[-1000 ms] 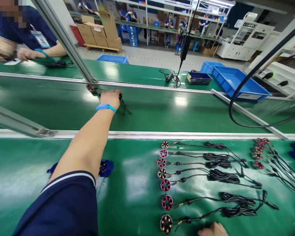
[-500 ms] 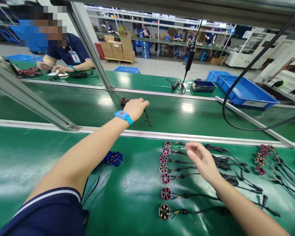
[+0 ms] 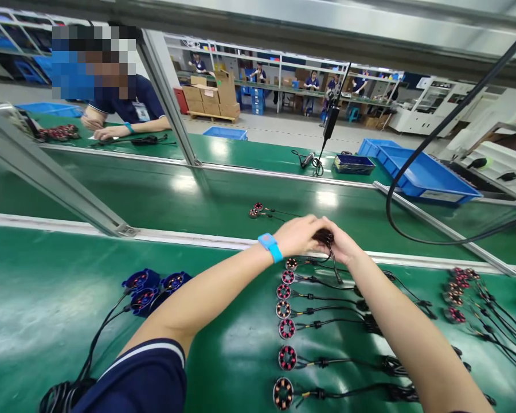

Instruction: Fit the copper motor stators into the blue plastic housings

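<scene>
Both hands meet over the far edge of the tabletop (image 3: pixel 223 355), where a pale rail (image 3: pixel 206 235) borders it. The fingers of the left hand (image 3: pixel 303 235) grasp a black cable bundle (image 3: pixel 324 236), and those of the right hand (image 3: pixel 344 248) curl against its right side, their grip partly hidden. Thin leads run left from the bundle to two wound rings (image 3: pixel 255 210) at the green strip (image 3: pixel 223 192) beyond the rail. Just below the hands, a column of seven wired rings (image 3: pixel 284 310) runs from the far edge towards the near edge, cables stretching right beneath the right forearm. A broad green stretch of tabletop separates this column from blue housings (image 3: pixel 145 301) on the left, partly behind the left forearm. Towards the right edge, a ring cluster (image 3: pixel 456 295) limits sideways room; a hanging black cable (image 3: pixel 389 206) loops above the rail.
</scene>
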The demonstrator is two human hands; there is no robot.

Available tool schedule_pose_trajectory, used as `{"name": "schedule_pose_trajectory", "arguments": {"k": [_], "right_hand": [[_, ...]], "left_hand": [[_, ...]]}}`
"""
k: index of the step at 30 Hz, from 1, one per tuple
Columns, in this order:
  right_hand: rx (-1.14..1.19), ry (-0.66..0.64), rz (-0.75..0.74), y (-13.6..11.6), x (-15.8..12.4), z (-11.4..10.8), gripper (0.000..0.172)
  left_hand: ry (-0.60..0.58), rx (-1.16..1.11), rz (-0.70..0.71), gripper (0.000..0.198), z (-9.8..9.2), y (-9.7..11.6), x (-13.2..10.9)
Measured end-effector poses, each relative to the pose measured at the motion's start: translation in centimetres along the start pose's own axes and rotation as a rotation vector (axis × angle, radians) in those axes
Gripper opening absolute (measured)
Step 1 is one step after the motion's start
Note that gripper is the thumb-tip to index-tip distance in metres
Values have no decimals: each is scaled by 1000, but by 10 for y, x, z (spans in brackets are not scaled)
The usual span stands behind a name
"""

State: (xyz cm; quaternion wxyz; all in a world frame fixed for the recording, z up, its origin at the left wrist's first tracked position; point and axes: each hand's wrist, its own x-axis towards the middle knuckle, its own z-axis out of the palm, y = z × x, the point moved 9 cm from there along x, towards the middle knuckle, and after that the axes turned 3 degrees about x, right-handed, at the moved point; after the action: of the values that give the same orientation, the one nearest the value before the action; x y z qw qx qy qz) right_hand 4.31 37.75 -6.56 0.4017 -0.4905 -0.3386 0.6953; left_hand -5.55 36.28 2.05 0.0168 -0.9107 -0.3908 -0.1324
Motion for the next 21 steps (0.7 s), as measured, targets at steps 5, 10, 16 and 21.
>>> {"name": "schedule_pose_trajectory", "arguments": {"k": [5, 10, 16, 21], "right_hand": [[-93, 40, -28, -8, 5, -24, 27], [-322, 49, -54, -23, 4, -43, 37], [-695, 208, -171, -45, -1, -67, 45], [-948, 432, -363, -72, -53, -87, 36]], "left_hand": [[-51, 58, -386, 42, 18, -134, -17], [-260, 60, -489, 62, 62, -204, -29], [-360, 38, -456, 45, 80, -202, -7], [-255, 103, -446, 42, 36, -155, -19]]}}
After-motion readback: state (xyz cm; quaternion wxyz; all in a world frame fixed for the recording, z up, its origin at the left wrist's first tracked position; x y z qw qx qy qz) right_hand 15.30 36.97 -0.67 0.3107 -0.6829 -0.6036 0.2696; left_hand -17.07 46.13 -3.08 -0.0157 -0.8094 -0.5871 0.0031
